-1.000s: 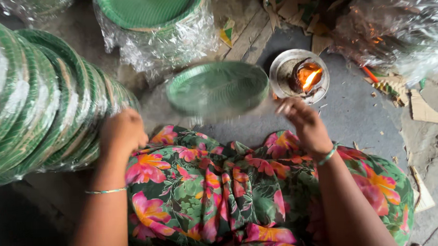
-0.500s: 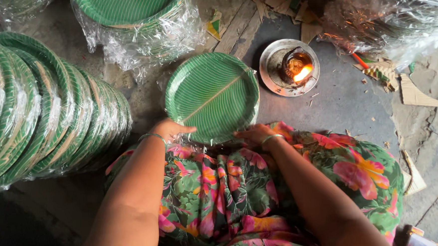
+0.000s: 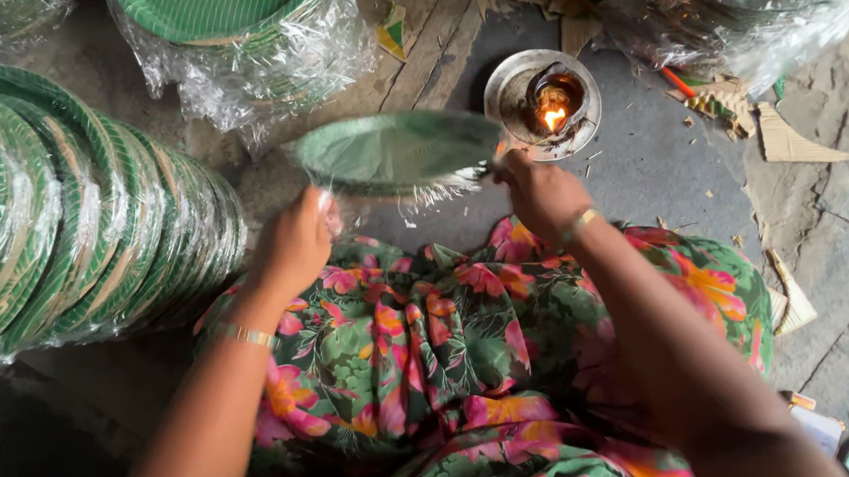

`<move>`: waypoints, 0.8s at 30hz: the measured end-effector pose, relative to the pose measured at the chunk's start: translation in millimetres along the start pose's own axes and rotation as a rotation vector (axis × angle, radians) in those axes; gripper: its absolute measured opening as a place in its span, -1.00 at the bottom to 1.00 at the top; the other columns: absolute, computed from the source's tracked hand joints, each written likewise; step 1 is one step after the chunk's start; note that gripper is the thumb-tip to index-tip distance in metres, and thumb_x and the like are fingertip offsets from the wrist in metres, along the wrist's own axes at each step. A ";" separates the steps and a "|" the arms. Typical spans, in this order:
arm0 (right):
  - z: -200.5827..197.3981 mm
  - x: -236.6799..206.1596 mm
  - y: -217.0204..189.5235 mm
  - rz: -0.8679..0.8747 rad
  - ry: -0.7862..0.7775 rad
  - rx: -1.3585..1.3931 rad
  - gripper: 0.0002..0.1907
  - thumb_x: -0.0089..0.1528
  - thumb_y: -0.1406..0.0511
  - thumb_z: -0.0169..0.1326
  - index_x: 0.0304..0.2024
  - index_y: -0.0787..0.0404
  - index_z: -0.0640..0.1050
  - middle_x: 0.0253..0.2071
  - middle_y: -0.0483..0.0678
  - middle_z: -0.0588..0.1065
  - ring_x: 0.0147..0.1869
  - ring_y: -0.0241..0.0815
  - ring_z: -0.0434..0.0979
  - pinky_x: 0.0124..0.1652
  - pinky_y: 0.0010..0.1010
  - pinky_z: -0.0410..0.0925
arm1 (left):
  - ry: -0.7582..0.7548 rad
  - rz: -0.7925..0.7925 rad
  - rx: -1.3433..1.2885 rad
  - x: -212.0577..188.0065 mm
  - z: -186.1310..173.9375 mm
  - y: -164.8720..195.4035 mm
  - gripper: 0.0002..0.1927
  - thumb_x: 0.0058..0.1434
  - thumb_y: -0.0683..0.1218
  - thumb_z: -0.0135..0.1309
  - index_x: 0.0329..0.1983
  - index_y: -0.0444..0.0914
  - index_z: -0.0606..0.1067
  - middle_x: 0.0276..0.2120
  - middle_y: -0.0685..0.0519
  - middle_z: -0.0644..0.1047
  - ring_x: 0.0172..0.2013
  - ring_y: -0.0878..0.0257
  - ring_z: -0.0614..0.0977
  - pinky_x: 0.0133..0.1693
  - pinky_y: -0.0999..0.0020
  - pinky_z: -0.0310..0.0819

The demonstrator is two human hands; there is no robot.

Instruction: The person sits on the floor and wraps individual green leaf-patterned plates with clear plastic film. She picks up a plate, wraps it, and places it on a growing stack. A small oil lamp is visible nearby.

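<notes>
Two bare hands are holding one bundle between them, above a lap covered in flowered red and green cloth (image 3: 431, 364). Far left, a long row of green leaf-patterned paper plates wrapped in clear film (image 3: 65, 209) is lying on its side on the floor, and behind it another film-wrapped stack of green plates (image 3: 240, 45) is sitting flat. The left hand (image 3: 294, 243), with its grip clenched on loose clear film at the bundle's near edge, is steadying the left side. Between the hands, the small stack of green round paper plates in thin clear plastic wrap (image 3: 396, 151) is hanging nearly level in the air, blurred by movement. The right hand (image 3: 538, 196) is pinching the bundle's right edge, bringing it just beside the small oil lamp burning in a round metal dish (image 3: 545, 104) on the grey floor. Judging by this, the wrap is being sealed at the flame; the next move calls for touching only the film's edge to it, briefly, keeping paper and fingers apart from the fire.
</notes>
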State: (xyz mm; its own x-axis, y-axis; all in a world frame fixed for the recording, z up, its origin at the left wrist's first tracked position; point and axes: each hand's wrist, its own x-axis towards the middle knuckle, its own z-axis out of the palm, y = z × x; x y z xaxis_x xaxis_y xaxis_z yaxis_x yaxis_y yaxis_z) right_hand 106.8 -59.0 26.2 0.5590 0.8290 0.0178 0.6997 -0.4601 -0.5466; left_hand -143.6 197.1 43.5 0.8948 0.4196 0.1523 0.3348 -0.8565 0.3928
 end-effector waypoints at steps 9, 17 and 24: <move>-191.1 -27.6 -43.6 -0.371 0.511 0.510 -0.61 0.21 0.16 0.04 0.07 0.10 0.43 -0.22 0.04 0.55 -0.35 0.05 0.54 -0.39 -0.12 0.39 | 0.349 0.602 0.080 12.4 -221.9 56.4 -0.92 0.31 -0.29 0.01 -0.16 -0.32 0.48 -0.31 -0.08 0.54 -0.32 0.01 0.60 -0.26 0.16 0.47; 4.1 34.7 -7.4 0.060 0.040 1.263 -0.80 0.38 0.20 -0.06 -0.09 0.18 0.46 -0.37 -0.06 0.48 -0.42 -0.17 0.44 -0.40 -0.29 0.30 | 0.409 0.077 -0.371 94.0 -47.6 5.9 -0.87 0.53 -0.14 -0.08 -0.10 -0.30 0.45 -0.31 -0.09 0.52 -0.28 0.00 0.58 -0.19 0.11 0.44; -36.6 17.6 12.6 -0.049 0.234 0.616 -0.76 0.40 0.20 -0.01 -0.22 0.22 0.53 -0.42 -0.10 0.47 -0.42 -0.28 0.42 -0.39 -0.37 0.29 | 0.574 0.255 -0.107 116.7 -17.0 1.2 -0.95 0.45 -0.21 0.04 -0.12 -0.30 0.44 -0.19 -0.23 0.53 -0.14 -0.22 0.56 -0.10 0.00 0.42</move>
State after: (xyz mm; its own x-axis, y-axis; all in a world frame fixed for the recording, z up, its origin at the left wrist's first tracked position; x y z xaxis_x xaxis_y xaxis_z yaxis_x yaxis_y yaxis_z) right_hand 141.7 -61.8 50.3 0.6635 0.7214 0.1983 0.3828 -0.0996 -0.9184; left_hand -43.7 250.1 77.1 0.6322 0.3258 0.7030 0.0742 -0.9286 0.3636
